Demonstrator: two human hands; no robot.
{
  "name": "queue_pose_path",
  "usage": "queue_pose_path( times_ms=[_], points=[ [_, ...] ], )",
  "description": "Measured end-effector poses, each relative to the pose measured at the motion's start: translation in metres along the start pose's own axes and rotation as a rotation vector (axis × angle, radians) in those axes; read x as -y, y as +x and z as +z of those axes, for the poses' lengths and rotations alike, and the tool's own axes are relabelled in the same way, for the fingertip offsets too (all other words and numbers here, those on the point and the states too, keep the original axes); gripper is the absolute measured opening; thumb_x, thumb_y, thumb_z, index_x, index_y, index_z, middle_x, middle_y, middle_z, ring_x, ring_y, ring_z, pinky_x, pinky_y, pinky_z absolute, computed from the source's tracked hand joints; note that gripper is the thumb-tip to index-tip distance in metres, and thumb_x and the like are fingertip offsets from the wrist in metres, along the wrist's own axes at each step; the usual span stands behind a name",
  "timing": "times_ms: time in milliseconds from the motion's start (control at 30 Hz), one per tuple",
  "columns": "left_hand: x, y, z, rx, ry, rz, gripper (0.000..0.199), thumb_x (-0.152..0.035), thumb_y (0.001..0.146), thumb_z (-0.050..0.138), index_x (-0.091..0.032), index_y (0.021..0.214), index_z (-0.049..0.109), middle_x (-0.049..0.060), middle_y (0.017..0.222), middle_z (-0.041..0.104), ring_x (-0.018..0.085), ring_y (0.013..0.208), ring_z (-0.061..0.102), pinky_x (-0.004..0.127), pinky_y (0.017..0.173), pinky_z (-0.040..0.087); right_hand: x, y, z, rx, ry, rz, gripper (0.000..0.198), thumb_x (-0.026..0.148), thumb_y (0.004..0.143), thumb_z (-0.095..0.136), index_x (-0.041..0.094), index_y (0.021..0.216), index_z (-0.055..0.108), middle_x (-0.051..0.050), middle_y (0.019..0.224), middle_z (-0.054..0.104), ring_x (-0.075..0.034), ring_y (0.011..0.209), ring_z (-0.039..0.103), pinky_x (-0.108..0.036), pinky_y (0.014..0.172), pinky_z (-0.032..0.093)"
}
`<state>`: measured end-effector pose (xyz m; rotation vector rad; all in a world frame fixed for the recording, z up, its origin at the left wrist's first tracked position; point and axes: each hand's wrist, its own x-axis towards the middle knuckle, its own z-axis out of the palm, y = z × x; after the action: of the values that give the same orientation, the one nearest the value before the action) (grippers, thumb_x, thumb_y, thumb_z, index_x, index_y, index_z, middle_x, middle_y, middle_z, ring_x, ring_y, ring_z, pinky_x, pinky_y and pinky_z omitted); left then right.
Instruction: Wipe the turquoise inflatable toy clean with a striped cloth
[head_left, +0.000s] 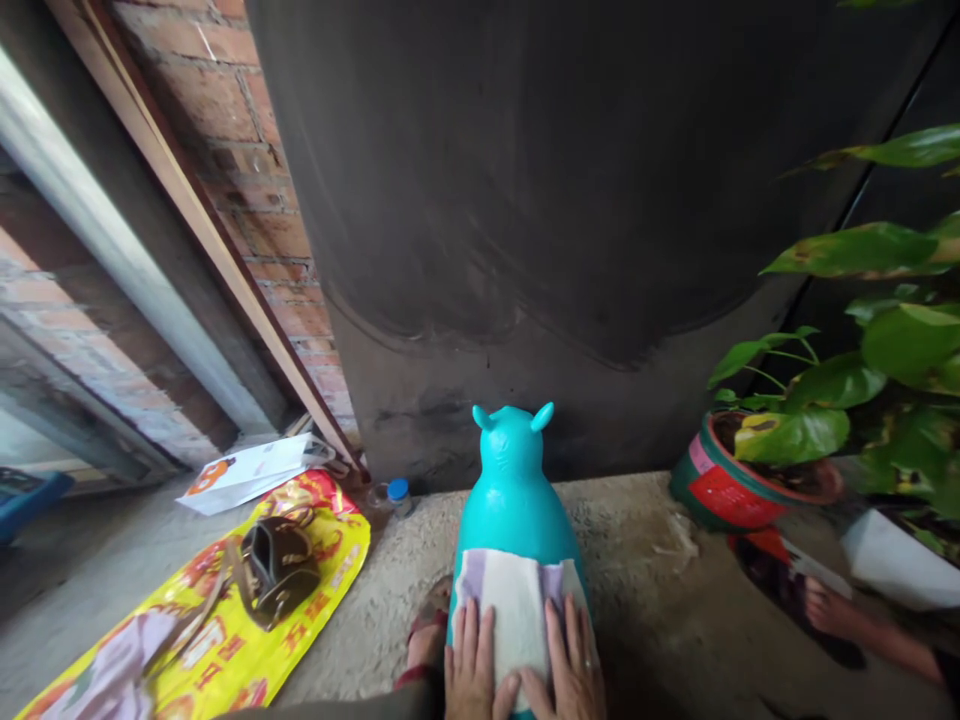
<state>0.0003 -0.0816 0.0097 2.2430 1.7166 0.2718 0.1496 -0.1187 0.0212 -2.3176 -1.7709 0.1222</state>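
Observation:
A turquoise animal-shaped bouncy toy [516, 500] with two small ears stands in front of me, its back towards me. Over its lower back lies a white cloth with purple stripes [513, 610]. My left hand [474, 662] rests flat on the left part of the cloth, fingers stretched forward. On the right part, my right hand [566, 668] lies the same way, with a ring on one finger. The two thumbs are close together near the bottom of the view. Neither hand grips the cloth; both are open and pressing on it.
A dark board [525, 250] stands just beyond the toy. At left, a brown handbag [277, 565] lies on a yellow printed sheet [341, 540], near a blue-capped jar [400, 497]. At right are a potted plant [739, 490] and another person's sandalled foot [829, 608].

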Motion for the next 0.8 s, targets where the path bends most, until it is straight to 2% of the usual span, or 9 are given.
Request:
queue_pose_path(
  times_ms=[67,200,367,500,567,667,800],
  points=[
    [-0.001,0.002,0.003,0.013,-0.017,-0.030,0.063,-0.032,0.084,0.052,-0.015,0.142,0.032,0.015,0.154,0.024,0.032,0.144,0.023,0.055,0.112,0.032,0.002,0.004,-0.003,0.059,0.003,0.034,0.072,0.043,0.081,0.056,0.015,0.145,0.037,-0.016,0.155,0.022,-0.035,0.143,0.019,-0.051,0.106,0.037],
    [-0.006,0.022,-0.011,0.066,-0.137,-0.149,0.057,-0.034,0.090,0.037,-0.020,0.144,0.028,0.009,0.157,0.019,0.027,0.146,0.018,0.056,0.114,0.029,0.025,0.040,-0.030,0.190,-0.020,0.174,0.071,0.042,0.085,0.048,0.025,0.150,0.023,-0.008,0.159,0.008,-0.035,0.145,0.009,-0.059,0.103,0.037],
    [-0.013,0.061,-0.045,0.180,-0.299,-0.239,0.061,-0.039,0.092,0.030,-0.017,0.148,0.018,0.008,0.161,0.007,0.024,0.148,0.002,0.055,0.118,0.015,0.046,0.106,-0.049,0.215,-0.043,0.131,0.064,0.048,0.090,0.040,0.033,0.149,0.021,-0.004,0.160,0.002,-0.036,0.145,0.003,-0.067,0.102,0.032],
    [-0.019,0.078,-0.060,0.178,-0.363,-0.281,0.062,-0.043,0.093,0.027,-0.018,0.149,0.015,0.006,0.162,0.005,0.023,0.149,-0.003,0.057,0.118,0.015,0.049,0.135,-0.049,0.207,-0.013,0.104,0.065,0.052,0.091,0.037,0.034,0.150,0.018,-0.003,0.160,-0.004,-0.038,0.145,0.001,-0.071,0.099,0.031],
    [-0.018,0.075,-0.056,0.159,-0.361,-0.280,0.062,-0.043,0.093,0.027,-0.019,0.149,0.016,0.006,0.162,0.007,0.023,0.149,0.000,0.056,0.118,0.017,0.047,0.128,-0.048,0.195,-0.004,0.085,0.065,0.051,0.091,0.037,0.034,0.150,0.018,-0.003,0.160,-0.003,-0.037,0.145,0.001,-0.071,0.101,0.029],
    [-0.010,0.053,-0.031,0.081,-0.311,-0.282,0.061,-0.042,0.090,0.032,-0.019,0.147,0.026,0.008,0.159,0.020,0.024,0.148,0.013,0.052,0.117,0.024,0.036,0.092,-0.040,0.172,-0.005,0.038,0.066,0.044,0.088,0.043,0.033,0.149,0.022,-0.002,0.159,0.002,-0.034,0.145,0.002,-0.068,0.104,0.028],
    [0.001,0.007,0.017,-0.183,-0.189,-0.196,0.059,-0.042,0.083,0.044,-0.013,0.134,0.050,0.015,0.148,0.044,0.030,0.139,0.037,0.045,0.107,0.041,0.010,0.035,-0.016,0.194,0.022,-0.038,0.074,0.041,0.078,0.058,0.032,0.146,0.032,-0.005,0.157,0.015,-0.036,0.144,0.010,-0.063,0.104,0.033]
  ],
)
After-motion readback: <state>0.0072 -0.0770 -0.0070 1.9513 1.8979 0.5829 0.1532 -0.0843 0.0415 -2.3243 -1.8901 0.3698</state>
